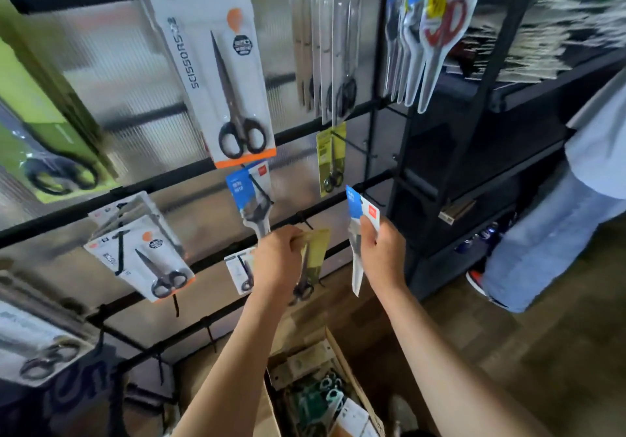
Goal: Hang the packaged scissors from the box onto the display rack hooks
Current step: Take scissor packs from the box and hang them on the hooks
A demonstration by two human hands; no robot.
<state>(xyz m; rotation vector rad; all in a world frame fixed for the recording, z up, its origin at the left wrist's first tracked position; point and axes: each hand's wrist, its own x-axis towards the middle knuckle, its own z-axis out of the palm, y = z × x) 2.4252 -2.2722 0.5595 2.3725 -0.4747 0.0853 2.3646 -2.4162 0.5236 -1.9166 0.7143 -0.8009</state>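
My left hand pinched the top of a yellow-green scissors pack up by a black hook on the display rack, the pack hanging down from my curled fingers. My right hand gripped a blue-and-white scissors pack upright, just right of the yellow one and apart from the rack bars. Below my forearms the cardboard box stood open with more packs inside, while a blue-and-white pack hung on a hook above my left hand.
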